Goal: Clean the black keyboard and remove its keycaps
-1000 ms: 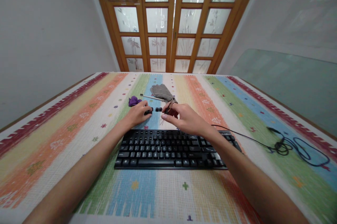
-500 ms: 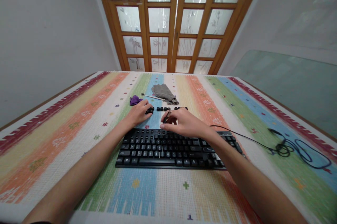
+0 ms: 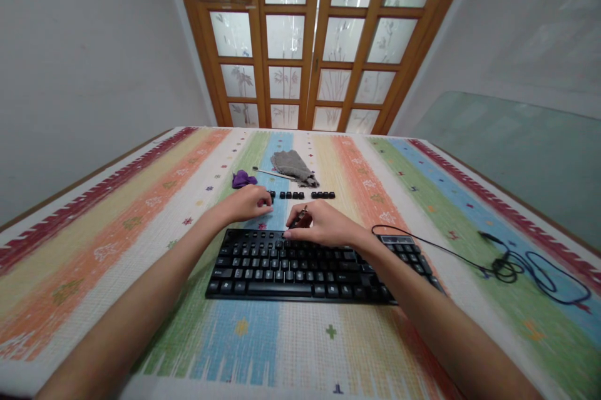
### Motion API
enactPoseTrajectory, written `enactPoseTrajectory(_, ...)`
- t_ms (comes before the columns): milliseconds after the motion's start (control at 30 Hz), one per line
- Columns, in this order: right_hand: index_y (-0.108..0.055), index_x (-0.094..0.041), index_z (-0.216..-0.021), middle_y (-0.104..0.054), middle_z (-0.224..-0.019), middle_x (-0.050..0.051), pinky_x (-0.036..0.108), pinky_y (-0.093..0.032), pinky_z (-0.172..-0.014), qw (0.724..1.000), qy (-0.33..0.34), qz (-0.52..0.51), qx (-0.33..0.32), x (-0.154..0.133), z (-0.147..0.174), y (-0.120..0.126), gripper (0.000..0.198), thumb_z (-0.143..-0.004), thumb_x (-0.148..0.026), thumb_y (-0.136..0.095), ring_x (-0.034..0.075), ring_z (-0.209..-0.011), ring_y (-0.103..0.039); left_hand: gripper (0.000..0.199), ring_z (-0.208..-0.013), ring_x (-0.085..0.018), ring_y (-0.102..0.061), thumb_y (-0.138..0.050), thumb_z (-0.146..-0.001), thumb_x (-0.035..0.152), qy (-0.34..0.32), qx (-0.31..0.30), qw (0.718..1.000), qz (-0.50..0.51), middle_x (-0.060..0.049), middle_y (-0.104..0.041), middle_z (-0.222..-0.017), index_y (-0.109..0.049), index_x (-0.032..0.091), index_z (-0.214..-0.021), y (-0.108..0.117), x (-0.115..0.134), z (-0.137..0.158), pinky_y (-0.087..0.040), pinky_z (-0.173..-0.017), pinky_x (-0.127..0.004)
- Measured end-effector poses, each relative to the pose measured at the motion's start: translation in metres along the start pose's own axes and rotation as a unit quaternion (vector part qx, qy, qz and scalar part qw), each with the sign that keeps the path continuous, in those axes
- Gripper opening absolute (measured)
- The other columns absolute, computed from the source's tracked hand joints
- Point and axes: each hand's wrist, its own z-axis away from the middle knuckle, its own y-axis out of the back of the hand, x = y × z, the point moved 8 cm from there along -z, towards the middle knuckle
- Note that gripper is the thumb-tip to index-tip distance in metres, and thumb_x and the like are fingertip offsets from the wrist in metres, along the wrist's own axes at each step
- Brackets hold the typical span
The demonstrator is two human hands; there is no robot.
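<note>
Our right hand (image 3: 323, 223) pinches a small dark tool (image 3: 297, 218) over the keyboard's (image 3: 277, 289) far edge; our left hand (image 3: 246, 203) curls beside the loose keys (image 3: 295, 195), and we cannot tell whether it holds anything. Those keys are already off, lined up beyond the keyboard; its far row looks bare where visible, while most nearer keys remain seated.

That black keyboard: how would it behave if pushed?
The keyboard looks rigid, so it would probably move as one piece. Lying flat and wide, it seems unlikely to tip. The thin, slack cable might trail along.
</note>
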Motion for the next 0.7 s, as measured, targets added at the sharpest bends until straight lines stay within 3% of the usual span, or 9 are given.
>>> enactPoseTrajectory(133, -0.066, -0.014, -0.085, -0.065, -0.068, 0.001, 0.022, -0.038, -0.054, 0.999, -0.002, -0.040, -0.002, 0.013, -0.003, -0.005, 0.023, -0.077, -0.035, -0.072, 0.011, -0.059, -0.056, 0.041, -0.054, -0.012, -0.051, -0.055, -0.088, 0.048, 0.016, -0.081, 0.995, 0.059, 0.000, -0.062, -0.058, -0.067, 0.015, -0.068, 0.001, 0.016, 0.004, -0.030, -0.052, -0.023)
enactPoseTrajectory(333, -0.065, -0.014, -0.086, -0.060, -0.065, -0.002, 0.022, -0.037, -0.056, 0.999, 0.026, -0.033, 0.021, 0.003, -0.006, -0.012, 0.018, -0.078, -0.030, -0.071, 0.010, -0.058, -0.052, 0.024, -0.058, -0.013, -0.054, -0.065, -0.079, 0.040, 0.026, -0.145, 0.987, 0.058, 0.000, -0.065, -0.066, -0.069, 0.017, -0.079, -0.007, 0.035, 0.012, -0.034, -0.053, -0.021)
enactPoseTrajectory(533, -0.065, -0.015, -0.081, -0.060, -0.064, -0.001, 0.024, -0.033, -0.059, 0.989, 0.084, 0.123, 0.024, -0.030, 0.002, -0.024, 0.013, -0.084, -0.027, -0.068, 0.011, -0.059, -0.051, 0.014, -0.063, -0.015, -0.058, -0.061, -0.078, 0.030, 0.055, -0.185, 0.980, 0.042, -0.002, -0.068, -0.070, -0.068, 0.018, -0.076, -0.019, 0.030, 0.015, -0.037, -0.056, -0.022)
enactPoseTrajectory(700, -0.068, -0.014, -0.087, -0.066, -0.072, 0.003, 0.025, -0.035, -0.061, 0.989, 0.061, 0.121, 0.055, -0.023, -0.002, -0.022, 0.010, -0.087, -0.024, -0.064, 0.013, -0.064, -0.055, 0.017, -0.061, -0.015, -0.057, -0.063, -0.077, 0.033, 0.088, -0.198, 0.976, 0.032, -0.001, -0.066, -0.066, -0.067, 0.018, -0.071, -0.025, 0.022, 0.014, -0.036, -0.054, -0.022)
